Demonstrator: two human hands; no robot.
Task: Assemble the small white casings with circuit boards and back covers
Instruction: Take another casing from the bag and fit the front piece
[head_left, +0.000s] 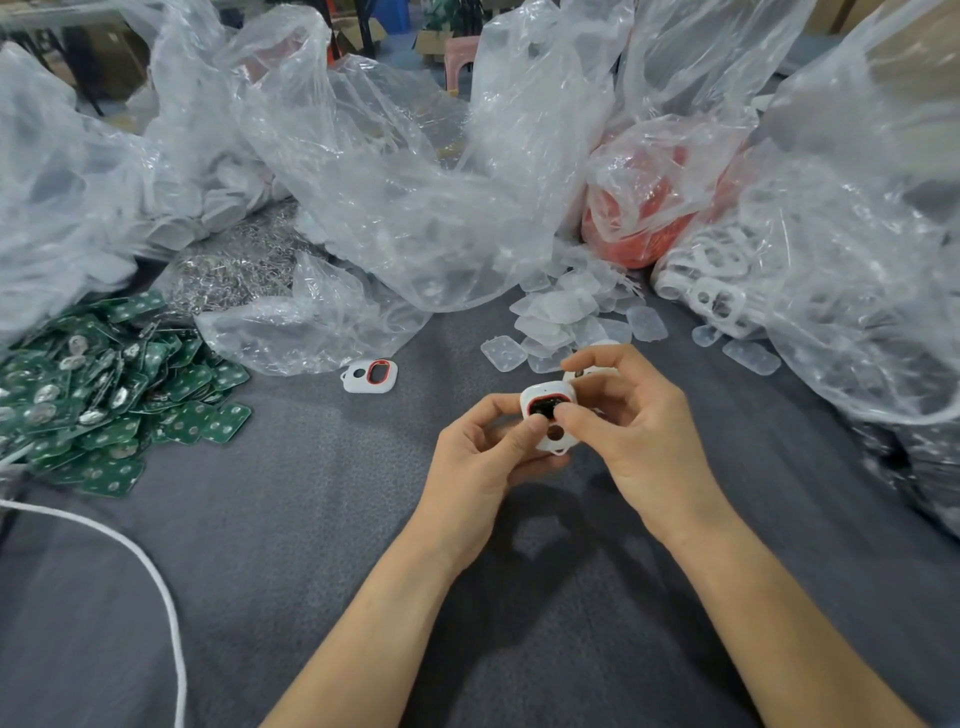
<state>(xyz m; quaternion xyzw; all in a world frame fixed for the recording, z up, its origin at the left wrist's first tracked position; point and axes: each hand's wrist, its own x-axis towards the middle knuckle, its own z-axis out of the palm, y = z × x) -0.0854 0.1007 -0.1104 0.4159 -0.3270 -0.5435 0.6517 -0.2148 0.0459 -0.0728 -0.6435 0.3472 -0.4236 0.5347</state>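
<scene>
A small white casing (549, 400) with a red-rimmed opening is held above the grey cloth, between both hands. My left hand (480, 457) grips it from the left and below, thumb on its front. My right hand (631, 426) pinches it from the right, thumb pressed at the red opening. A second white casing (370, 375) with a red ring lies flat on the cloth to the left. Green circuit boards (98, 400) are heaped at the far left. Clear back covers (566, 322) are piled just beyond my hands.
Crumpled clear plastic bags (395, 171) crowd the back of the table; one holds red parts (639, 228), another white casings (717, 280). A pile of small metal parts (234, 265) lies behind the boards. A white cord (150, 571) curves across the grey cloth (291, 519) at the left.
</scene>
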